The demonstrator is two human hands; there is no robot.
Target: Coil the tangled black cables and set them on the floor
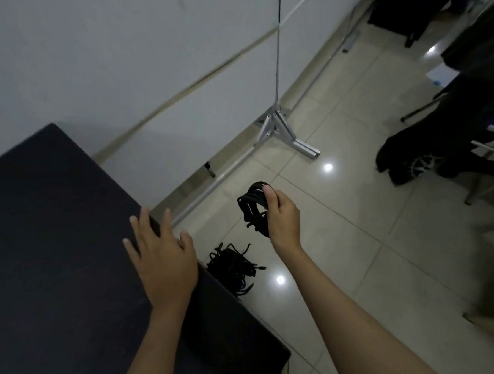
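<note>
- Coiled black cable – held up in the air over the floor, just past the desk corner, loops bunched, ends hanging below the hand.
- Right hand – fingers curled round the coil's right side, thumb pressed on top of the loops; firm grip.
- Left hand – flat over the desk's right edge, fingers straight & spread, holding nothing.
- Cable pile – 2nd bunch of black cables, loose & messy, on the floor tiles right beside the desk edge, below the held coil; partly hidden by desk.
- Desk – dark top, fills lower left.
- Metal stand – silver pole w/ braced foot on the floor, near the white wall panel, well beyond the coil.
- Far right: dark-clothed person's leg & shoe, next to chair legs; blurred.
</note>
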